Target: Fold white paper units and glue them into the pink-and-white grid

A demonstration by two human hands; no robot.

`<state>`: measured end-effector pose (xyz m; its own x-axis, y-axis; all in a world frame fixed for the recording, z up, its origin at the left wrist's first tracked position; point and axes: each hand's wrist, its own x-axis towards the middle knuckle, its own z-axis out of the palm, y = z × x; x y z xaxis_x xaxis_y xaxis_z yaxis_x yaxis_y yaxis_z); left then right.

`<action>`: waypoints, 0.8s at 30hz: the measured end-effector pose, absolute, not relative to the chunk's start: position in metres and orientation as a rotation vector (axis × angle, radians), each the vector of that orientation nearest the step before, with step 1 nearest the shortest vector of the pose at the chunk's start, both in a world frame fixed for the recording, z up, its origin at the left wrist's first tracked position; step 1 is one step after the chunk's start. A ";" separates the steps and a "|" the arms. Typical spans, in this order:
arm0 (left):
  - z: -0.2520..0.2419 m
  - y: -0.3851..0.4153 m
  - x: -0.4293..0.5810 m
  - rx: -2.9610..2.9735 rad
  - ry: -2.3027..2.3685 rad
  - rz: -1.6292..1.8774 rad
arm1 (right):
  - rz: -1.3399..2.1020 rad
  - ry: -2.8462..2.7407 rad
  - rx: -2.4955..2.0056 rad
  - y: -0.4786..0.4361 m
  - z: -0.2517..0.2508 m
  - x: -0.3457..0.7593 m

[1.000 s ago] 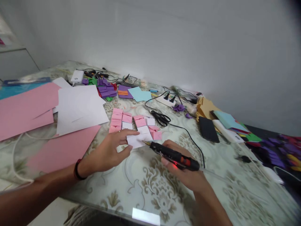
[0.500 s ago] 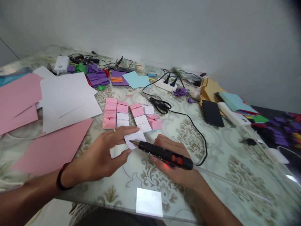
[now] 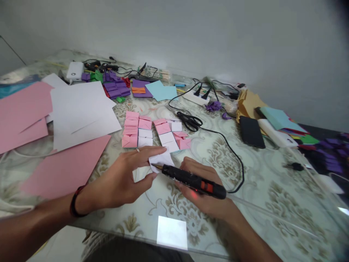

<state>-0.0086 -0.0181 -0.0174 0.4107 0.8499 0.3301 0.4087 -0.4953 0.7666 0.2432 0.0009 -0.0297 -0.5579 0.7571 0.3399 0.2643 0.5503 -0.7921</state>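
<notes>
Left hand [image 3: 120, 178] flat, fingers extended, pins small white folded paper piece [image 3: 163, 159] to patterned glass table [image 3: 245, 174]. Right hand [image 3: 208, 196] wraps black pen-shaped glue tool [image 3: 193, 180], brass tip at the piece's edge. Pink and white folded squares [image 3: 152, 133], finished-looking, lie just beyond.

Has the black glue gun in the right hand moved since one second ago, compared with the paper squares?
Yes. The glue gun slid left and toward the person, farther from the nearest pink square.
</notes>
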 end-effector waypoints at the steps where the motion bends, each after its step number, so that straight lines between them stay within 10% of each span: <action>1: -0.017 -0.018 -0.009 2.084 1.068 0.969 | 0.918 -2.095 -0.820 0.001 -0.030 0.243; 24: -0.018 -0.017 -0.011 2.070 1.084 0.974 | 0.856 -2.094 -0.893 0.002 -0.033 0.247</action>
<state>-0.0105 -0.0172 -0.0185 0.3970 0.8576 0.3271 0.4172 -0.4860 0.7680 0.2474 0.0025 -0.0327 -0.5214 0.7854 0.3336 0.3269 0.5450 -0.7720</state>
